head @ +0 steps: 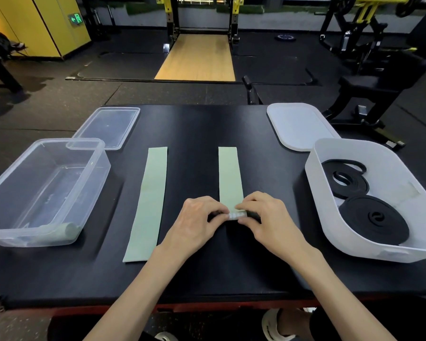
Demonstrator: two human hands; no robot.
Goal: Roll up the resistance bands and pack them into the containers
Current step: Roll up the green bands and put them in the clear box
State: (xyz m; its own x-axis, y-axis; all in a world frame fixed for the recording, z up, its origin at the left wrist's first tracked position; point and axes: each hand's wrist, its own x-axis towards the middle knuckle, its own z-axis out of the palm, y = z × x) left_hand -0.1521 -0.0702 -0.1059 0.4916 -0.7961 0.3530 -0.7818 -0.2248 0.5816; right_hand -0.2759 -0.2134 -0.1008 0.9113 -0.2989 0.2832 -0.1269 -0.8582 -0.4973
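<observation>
The left hand [197, 217] and right hand [268, 215] both have fingers pinched on the roll [237, 215] of the green band [230, 173]. I'd keep it tight, edges square.

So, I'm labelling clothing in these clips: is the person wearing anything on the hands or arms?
No. The left hand and right hand are bare, no gloves, rings or watch visible. Both forearms are uncovered to the frame edge, with no sleeves showing.

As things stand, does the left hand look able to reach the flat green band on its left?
Probably yes: the flat green band lies just beside the left hand with nothing between, though that hand now pinches the partly rolled band.
</observation>
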